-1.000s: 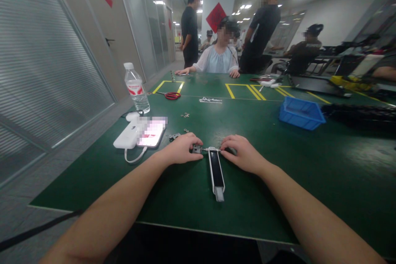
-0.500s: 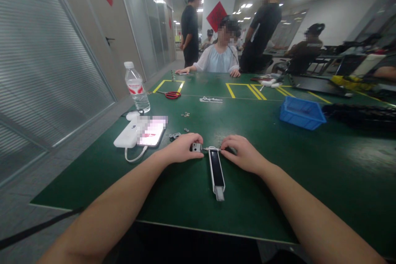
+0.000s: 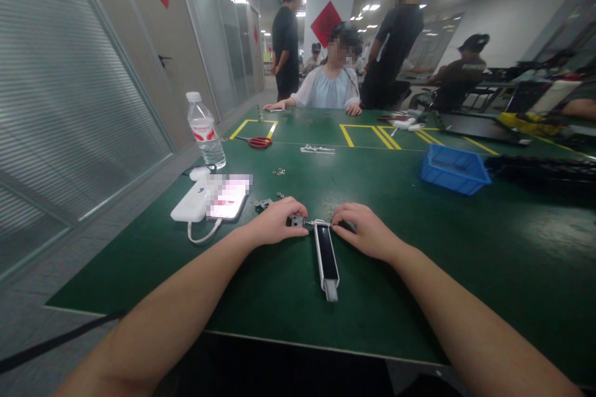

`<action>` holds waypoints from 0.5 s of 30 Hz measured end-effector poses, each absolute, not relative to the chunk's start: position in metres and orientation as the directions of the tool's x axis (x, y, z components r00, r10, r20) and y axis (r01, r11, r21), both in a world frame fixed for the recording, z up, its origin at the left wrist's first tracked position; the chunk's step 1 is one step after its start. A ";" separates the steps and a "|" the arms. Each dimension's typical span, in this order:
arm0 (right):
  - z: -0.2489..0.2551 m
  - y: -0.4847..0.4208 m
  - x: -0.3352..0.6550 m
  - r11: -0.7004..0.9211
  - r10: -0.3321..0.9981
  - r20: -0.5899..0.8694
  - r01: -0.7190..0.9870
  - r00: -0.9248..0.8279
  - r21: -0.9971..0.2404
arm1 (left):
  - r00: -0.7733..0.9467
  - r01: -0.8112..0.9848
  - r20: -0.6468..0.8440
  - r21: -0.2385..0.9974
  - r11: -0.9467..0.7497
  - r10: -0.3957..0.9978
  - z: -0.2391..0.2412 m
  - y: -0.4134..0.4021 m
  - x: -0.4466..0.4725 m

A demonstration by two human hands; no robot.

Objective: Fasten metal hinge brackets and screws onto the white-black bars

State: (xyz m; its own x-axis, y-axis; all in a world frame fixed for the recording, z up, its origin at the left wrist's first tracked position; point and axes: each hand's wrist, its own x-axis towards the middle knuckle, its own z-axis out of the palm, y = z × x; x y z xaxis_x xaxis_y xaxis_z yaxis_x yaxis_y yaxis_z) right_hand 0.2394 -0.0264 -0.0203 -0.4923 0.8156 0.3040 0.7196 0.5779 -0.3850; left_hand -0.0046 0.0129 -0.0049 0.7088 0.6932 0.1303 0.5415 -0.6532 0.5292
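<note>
Between the thumb and fingers of my left hand is a small grey metal block with dark holes. A thin metal rod runs from the block across the top end of a long white-framed device with a dark face. My right hand pinches at the rod's right end; its fingertips cover what is there. The device lies on the green table, a grey tab at its near end. Just behind my left hand lies another small dark metal part.
Several small rings lie beyond my left hand. To the left are a phone, a white power bank and a water bottle. Red-handled scissors and a blue bin sit farther off. A person sits opposite.
The metal block has turned slightly between my left fingers. My right hand and the device stay in place.
</note>
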 end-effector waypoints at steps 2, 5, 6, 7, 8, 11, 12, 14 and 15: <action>-0.020 -0.027 0.239 0.574 0.819 0.297 0.722 -0.492 -0.386 | 0.708 0.545 0.123 0.531 -0.649 0.695 -0.004 0.013 -0.004; -0.019 -0.027 0.239 0.573 0.820 0.292 0.723 -0.493 -0.387 | 0.706 0.554 0.113 0.526 -0.645 0.699 -0.003 0.012 -0.004; -0.020 -0.027 0.239 0.575 0.818 0.293 0.720 -0.495 -0.388 | 0.706 0.557 0.110 0.524 -0.644 0.700 -0.003 0.012 -0.004; -0.020 -0.027 0.239 0.578 0.815 0.297 0.717 -0.497 -0.388 | 0.706 0.559 0.109 0.522 -0.645 0.700 -0.003 0.012 -0.004; -0.020 -0.027 0.239 0.581 0.814 0.302 0.716 -0.497 -0.388 | 0.708 0.558 0.109 0.520 -0.647 0.698 -0.004 0.013 -0.004; -0.020 -0.027 0.239 0.588 0.809 0.308 0.709 -0.501 -0.389 | 0.711 0.552 0.122 0.513 -0.657 0.692 -0.005 0.014 -0.005; -0.021 -0.027 0.239 0.589 0.808 0.307 0.707 -0.503 -0.391 | 0.711 0.553 0.124 0.508 -0.660 0.692 -0.006 0.014 -0.004; -0.021 -0.026 0.239 0.589 0.808 0.300 0.705 -0.507 -0.395 | 0.710 0.561 0.120 0.499 -0.661 0.694 -0.006 0.014 -0.004; -0.021 -0.025 0.240 0.588 0.809 0.296 0.706 -0.508 -0.395 | 0.708 0.567 0.115 0.494 -0.659 0.696 -0.006 0.014 -0.004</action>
